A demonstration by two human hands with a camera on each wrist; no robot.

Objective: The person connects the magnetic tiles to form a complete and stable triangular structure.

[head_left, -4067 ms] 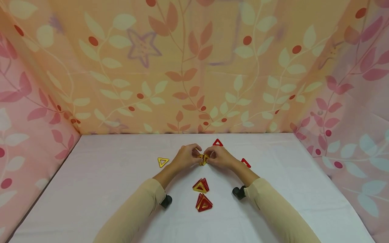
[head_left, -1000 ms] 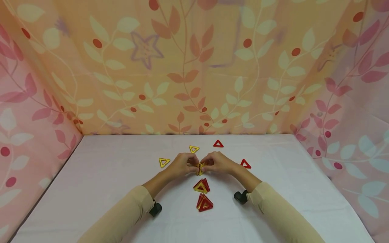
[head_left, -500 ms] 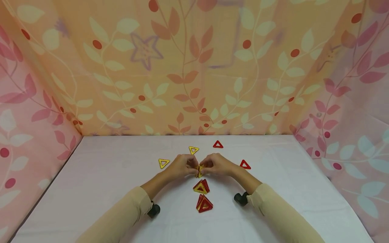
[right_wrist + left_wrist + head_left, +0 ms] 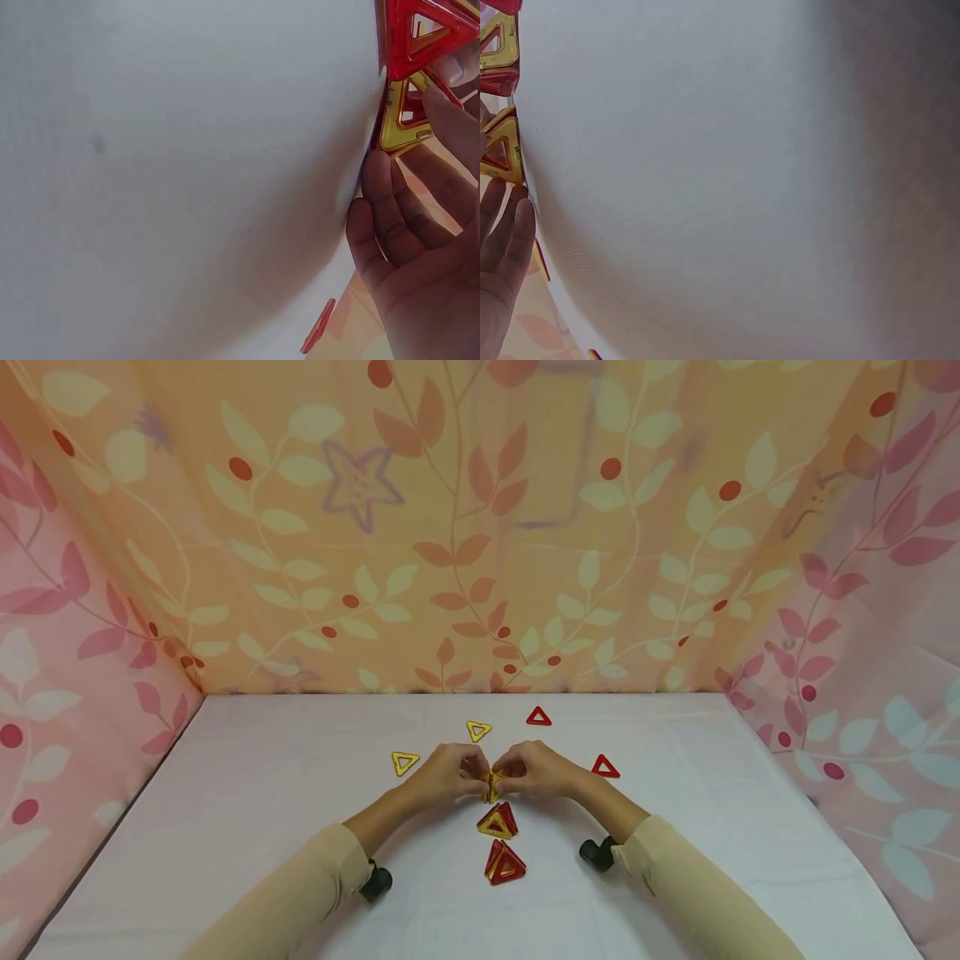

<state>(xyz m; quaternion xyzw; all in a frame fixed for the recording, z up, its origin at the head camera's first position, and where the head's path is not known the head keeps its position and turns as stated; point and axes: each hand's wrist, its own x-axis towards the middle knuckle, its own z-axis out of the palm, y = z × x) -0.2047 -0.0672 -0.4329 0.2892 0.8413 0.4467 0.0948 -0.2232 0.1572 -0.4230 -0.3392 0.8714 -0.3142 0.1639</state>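
My left hand (image 4: 452,772) and right hand (image 4: 538,768) meet at the table's middle. Between them stands a small pyramid of yellow and red magnetic triangle tiles (image 4: 492,787). Thumb and fingers of each hand pinch it from its own side. In the left wrist view a yellow tile (image 4: 502,154) shows beside the left fingers (image 4: 514,232). From the right wrist, a yellow tile (image 4: 397,124) appears against the right fingers (image 4: 379,180). Just nearer stand two more tile pyramids, one with a yellow front (image 4: 495,822) and one with a red front (image 4: 506,865).
Two loose yellow triangle tiles lie behind and left of the hands, one farther back (image 4: 478,730) and one leftward (image 4: 405,763). Red triangle tiles lie at the back (image 4: 538,717) and by the right forearm (image 4: 604,767). Patterned cloth (image 4: 450,568) walls the white table (image 4: 247,802).
Compared with about four seconds ago, both hands and the tiles between them are closer to the two standing pyramids. The back yellow tile has come into view. Over the last second the hands shift slightly nearer.
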